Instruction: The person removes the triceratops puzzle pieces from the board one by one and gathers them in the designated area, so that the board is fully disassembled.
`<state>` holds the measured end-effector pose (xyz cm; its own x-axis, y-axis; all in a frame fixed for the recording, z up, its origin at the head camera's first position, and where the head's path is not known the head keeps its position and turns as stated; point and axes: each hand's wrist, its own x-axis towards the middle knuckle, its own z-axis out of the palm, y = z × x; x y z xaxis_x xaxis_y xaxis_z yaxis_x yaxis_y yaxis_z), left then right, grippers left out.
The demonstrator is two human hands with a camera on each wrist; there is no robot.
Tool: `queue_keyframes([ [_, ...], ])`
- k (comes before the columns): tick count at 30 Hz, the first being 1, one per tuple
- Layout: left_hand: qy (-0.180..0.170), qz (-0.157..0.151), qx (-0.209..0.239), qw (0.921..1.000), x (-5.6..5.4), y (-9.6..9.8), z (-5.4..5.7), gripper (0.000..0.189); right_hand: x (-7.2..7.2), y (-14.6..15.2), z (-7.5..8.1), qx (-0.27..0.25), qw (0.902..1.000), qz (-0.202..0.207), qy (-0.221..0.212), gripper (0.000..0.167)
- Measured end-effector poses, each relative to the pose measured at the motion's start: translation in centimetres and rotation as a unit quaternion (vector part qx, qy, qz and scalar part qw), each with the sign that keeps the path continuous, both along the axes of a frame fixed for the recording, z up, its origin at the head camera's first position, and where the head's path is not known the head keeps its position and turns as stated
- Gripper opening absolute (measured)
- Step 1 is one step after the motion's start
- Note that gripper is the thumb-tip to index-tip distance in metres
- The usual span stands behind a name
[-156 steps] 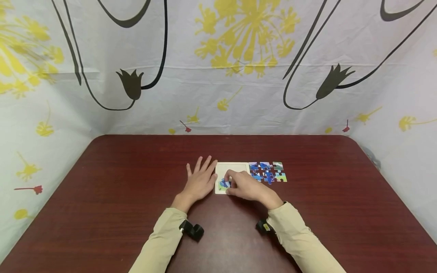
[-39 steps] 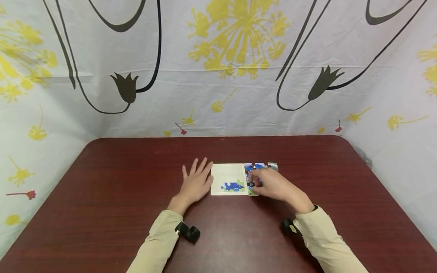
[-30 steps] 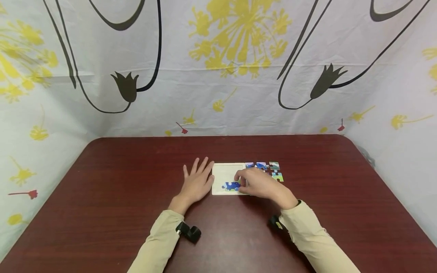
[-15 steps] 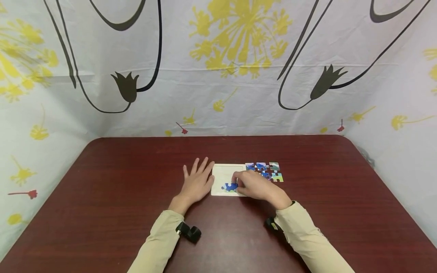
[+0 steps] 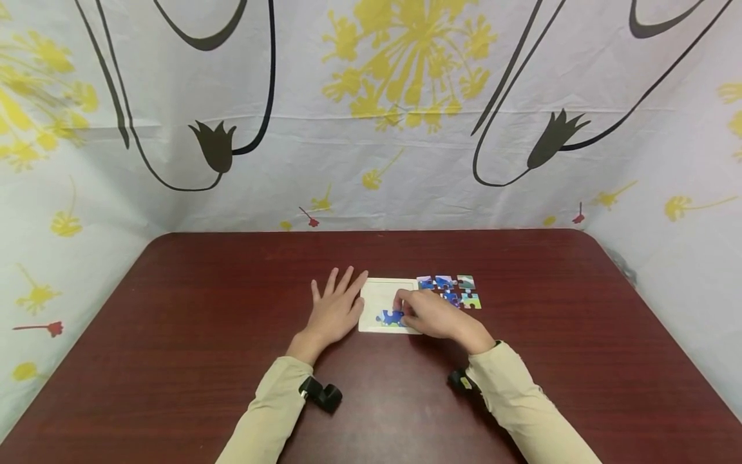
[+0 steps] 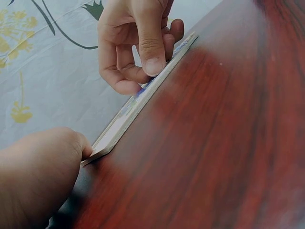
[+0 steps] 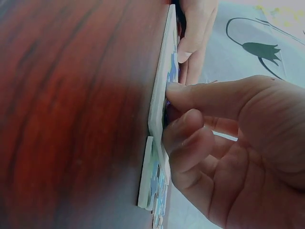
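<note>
A pale, square puzzle tray (image 5: 379, 295) lies flat on the table. Blue and green puzzle pieces (image 5: 390, 318) fill part of its front row. My left hand (image 5: 332, 311) lies with spread fingers along the tray's left edge, its thumb and index finger touching the rim. My right hand (image 5: 436, 314) is over the tray's front right corner, thumb and curled fingers pinching a puzzle piece down at the tray surface. The fingers mostly hide that piece. In the right wrist view the right thumb (image 7: 183, 95) sits right at the tray's near rim.
Several loose puzzle pieces (image 5: 449, 283) lie in rows against the tray's right side, some hidden behind the right hand. The right wrist view shows a loose piece (image 7: 146, 174) beside the tray. A patterned white cloth (image 5: 371, 212) hangs behind the dark red table (image 5: 232, 277).
My right hand has gone from the tray's left part to the loose pieces, then back to the tray's front right. More pieces show in the front row. The left hand stays beside the tray.
</note>
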<state>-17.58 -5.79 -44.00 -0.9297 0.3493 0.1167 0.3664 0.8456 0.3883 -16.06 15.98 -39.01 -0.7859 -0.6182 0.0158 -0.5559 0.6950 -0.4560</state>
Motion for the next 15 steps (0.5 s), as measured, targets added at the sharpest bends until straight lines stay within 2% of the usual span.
queue_keyframes([
  [15, 0.001, -0.002, -0.006, 1.0000, 0.04, 0.03, 0.15, 0.048, 0.16, -0.34, 0.19, 0.008, 0.9996, -0.010, 0.027, 0.018],
])
